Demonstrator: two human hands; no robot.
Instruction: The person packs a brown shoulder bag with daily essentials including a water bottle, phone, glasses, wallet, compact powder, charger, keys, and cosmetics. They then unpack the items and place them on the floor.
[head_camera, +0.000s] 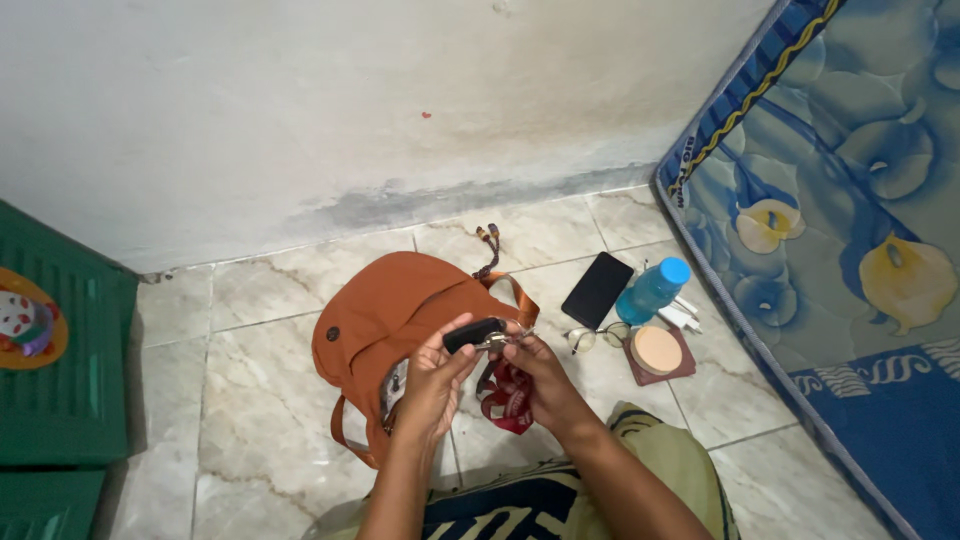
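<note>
Grip: left hand (432, 380) pinches a black key fob (472, 333); right hand (535, 378) closed on its key ring (497, 342) and red lanyard (507, 397), above the orange bag (385, 320). Risk: a tug between hands could likely slip the fob onto the tile floor (250, 420).

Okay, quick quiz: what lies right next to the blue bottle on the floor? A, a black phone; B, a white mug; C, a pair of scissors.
A: the black phone lies flat on the tiles just left of the blue bottle.
</note>
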